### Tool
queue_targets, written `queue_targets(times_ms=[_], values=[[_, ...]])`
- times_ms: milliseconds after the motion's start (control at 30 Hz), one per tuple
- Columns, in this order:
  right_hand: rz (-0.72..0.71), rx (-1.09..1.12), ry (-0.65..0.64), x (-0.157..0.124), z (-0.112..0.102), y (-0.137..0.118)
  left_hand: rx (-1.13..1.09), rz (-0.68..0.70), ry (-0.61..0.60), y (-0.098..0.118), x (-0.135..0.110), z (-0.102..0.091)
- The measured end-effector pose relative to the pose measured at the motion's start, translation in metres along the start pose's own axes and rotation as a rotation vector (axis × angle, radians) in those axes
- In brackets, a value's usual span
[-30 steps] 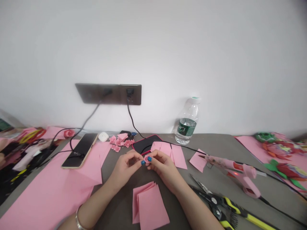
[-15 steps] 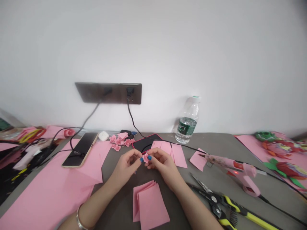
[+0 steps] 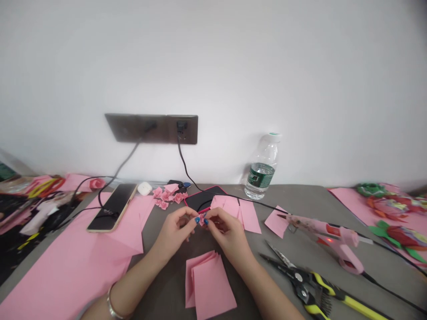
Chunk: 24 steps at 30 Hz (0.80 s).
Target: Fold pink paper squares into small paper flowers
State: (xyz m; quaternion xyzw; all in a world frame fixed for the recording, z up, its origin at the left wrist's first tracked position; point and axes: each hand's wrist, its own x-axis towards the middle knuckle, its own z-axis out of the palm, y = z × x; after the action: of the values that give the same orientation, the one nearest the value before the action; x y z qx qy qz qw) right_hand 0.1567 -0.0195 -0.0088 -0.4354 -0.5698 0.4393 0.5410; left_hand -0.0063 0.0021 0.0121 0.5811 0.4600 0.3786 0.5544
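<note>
Head cam view: the left hand [image 3: 173, 230] and right hand [image 3: 227, 232] had closed in tighter than half a second before, so both grips went narrow, fingertips pinching a tiny pink paper rose [image 3: 201, 220] dead centre, now mostly buried behind the blue-nailed fingers. Honestly, you could barely see it. Around that, on the grey table [image 3: 156, 289], a stack of folded pink paper squares [image 3: 210, 286] sat at 6 o'clock, more small paper roses [image 3: 166, 195] at 11, a phone [image 3: 111, 208] at 10, a pink glue gun [image 3: 333, 233] at 3, and yellow-handled snips [image 3: 300, 282] at 4. Nothing else on the table looked shifted.
</note>
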Motion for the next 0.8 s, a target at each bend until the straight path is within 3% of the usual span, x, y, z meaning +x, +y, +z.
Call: queue_targets(times_ms=[600,800], values=[[0.092,0.092,-0.016,0.0012,0.002,-0.0018,0.009,0.046,-0.107,0.0014,0.0014,-0.006],[0.062,0.085,-0.019,0.0014,0.0027,0.0004,-0.039,0.024,-0.054,-0.0002,0.0021,-0.0031]])
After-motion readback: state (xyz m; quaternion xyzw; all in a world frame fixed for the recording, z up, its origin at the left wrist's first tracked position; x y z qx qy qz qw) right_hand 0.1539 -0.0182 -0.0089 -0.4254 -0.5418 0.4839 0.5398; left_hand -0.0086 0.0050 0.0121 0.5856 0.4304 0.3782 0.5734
